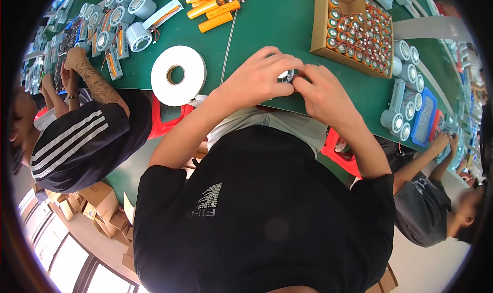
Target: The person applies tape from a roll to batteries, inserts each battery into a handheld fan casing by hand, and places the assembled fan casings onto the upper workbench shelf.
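In front of my body, at the near edge of the green table, my left hand [263, 76] is curled round a round grey-and-white part [285, 76]. My right hand [323, 93] pinches the same part from the other side. Most of it is hidden by my fingers, so its full shape does not show. To the left of my left forearm a large roll of white tape [191, 80] lies flat. Up and to the right of my hands stands a cardboard box [322, 28] full of orange battery cells with thin wires.
Several loose orange batteries [215, 21] lie at the back. Grey cylindrical fan units [142, 5] crowd the left; more fan units [409, 72] stand right, beside a blue tray [424, 121]. Co-workers sit at both sides. Red stools [164, 118] are below the table.
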A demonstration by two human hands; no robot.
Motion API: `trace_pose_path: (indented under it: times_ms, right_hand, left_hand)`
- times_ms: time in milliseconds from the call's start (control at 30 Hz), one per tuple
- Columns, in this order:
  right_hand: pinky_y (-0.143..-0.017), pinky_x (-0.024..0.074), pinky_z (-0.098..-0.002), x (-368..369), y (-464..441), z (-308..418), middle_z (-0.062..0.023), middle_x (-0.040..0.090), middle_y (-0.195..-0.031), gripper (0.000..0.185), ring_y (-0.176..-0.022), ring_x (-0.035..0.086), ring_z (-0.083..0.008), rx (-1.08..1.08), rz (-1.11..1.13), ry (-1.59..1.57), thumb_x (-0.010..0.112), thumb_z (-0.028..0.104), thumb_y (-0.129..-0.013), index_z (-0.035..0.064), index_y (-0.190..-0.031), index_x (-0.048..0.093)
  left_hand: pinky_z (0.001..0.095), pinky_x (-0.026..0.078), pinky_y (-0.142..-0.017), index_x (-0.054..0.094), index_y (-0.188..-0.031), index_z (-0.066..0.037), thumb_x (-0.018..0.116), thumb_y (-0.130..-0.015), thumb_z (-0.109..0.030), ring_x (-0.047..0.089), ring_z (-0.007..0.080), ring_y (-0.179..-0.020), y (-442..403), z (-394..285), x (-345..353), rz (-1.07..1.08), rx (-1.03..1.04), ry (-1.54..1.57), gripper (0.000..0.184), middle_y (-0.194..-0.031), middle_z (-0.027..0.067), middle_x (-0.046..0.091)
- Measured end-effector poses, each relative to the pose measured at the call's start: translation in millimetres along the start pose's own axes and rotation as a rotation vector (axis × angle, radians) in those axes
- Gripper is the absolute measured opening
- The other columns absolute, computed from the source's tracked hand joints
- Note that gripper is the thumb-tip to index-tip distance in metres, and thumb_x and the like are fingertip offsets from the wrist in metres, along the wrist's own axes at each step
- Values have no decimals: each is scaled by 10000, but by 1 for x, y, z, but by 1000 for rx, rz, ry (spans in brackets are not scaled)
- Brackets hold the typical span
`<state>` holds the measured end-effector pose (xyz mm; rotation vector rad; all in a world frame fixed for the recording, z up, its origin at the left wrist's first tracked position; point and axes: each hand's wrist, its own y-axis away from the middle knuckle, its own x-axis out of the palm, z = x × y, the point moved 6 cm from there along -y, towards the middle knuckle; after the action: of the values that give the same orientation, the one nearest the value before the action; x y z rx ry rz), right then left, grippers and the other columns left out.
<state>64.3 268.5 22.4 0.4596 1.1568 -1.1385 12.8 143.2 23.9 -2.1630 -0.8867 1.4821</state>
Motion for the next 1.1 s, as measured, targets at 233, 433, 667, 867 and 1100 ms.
trace_pose_path:
  times_ms: [233,433,667,867,1100]
  right_hand:
    - [-721,470,-358,6,8,-7,-89,588,-1004,114,-784,559,-268,-50,-71,-49,638,10,-817,63,-902,584]
    - [-720,540,-377,9,50,-25,-143,633,-1144,229,-832,652,-299,9,-202,-150,664,-50,-810,52,-978,546]
    - [-809,607,-479,16,90,-29,-257,629,-1229,336,-945,713,-415,34,-595,-432,562,-26,-991,87,-1256,390]
    - [-850,609,-558,14,94,-35,-276,619,-1217,346,-1009,696,-487,27,-584,-538,514,22,-1037,138,-1293,311]
    - [-744,602,-396,8,89,-23,-219,643,-1200,305,-923,720,-345,93,-455,-254,646,-76,-871,44,-1125,528]
  left_hand:
    - [386,473,-963,564,-689,-78,719,-719,-100,600,235,-991,3,0,2,37,-12,-20,160,-1176,64,617]
    - [377,452,-963,563,-711,-101,695,-745,-115,595,202,-1000,2,3,6,61,-38,-49,136,-1118,32,609]
    - [382,438,-982,550,-732,-104,681,-778,-117,611,188,-1053,0,1,11,152,-60,-94,139,-1054,-3,630]
    - [379,431,-986,528,-715,-106,679,-778,-121,608,177,-1061,-2,-2,13,150,-95,-103,164,-1031,-25,636]
    - [381,431,-988,539,-719,-103,677,-776,-122,601,179,-1050,0,-1,14,135,-47,-99,151,-1053,-18,639]
